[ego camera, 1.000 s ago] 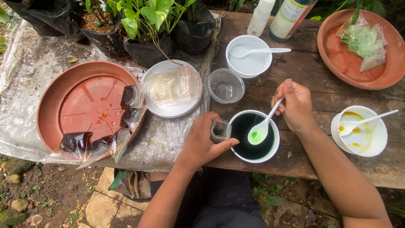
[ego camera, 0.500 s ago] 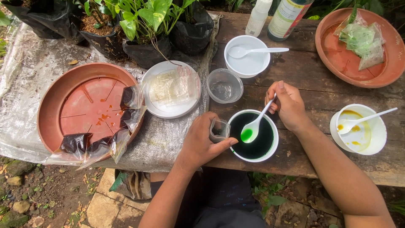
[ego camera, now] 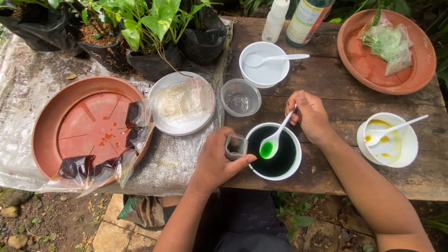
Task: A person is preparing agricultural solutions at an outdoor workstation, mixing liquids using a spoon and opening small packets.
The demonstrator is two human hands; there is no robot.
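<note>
Two hands at work over one white bowl (ego camera: pixel 274 150) of dark green liquid. Right hand (ego camera: pixel 311 116) pinches a white plastic spoon (ego camera: pixel 276 137) high on its handle, scoop loaded green just below the knuckles: light, stiff, liable to drip, best kept level. Left hand (ego camera: pixel 219 161) is closed around a small clear cup (ego camera: pixel 235 146) touching the bowl rim; thin-walled, slippery when wet. Against half a second ago, the spoon sits lower and further left
</note>
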